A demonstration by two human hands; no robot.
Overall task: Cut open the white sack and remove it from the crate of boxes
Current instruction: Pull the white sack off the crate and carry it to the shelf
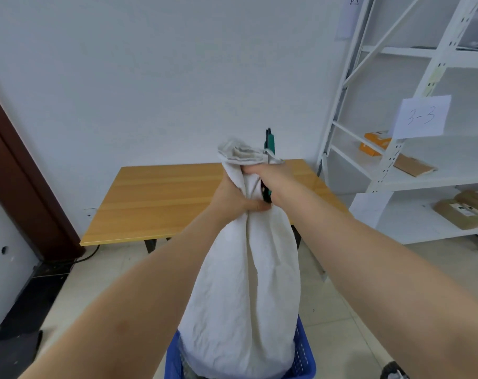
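The crumpled white sack (248,296) stands tall in the blue crate (304,359), its neck bunched, both the left hand (232,198) and right hand (270,173) clenched round it, the right also holding green scissors (269,139); bare floor (341,310) around, table (161,198) beyond

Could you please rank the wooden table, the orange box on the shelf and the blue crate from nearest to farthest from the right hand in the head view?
From the right hand, gripping the white sack's neck:
1. Wooden table, directly behind and below the hand.
2. Orange box, on the shelf to the right.
3. Blue crate, far below, at the sack's base.
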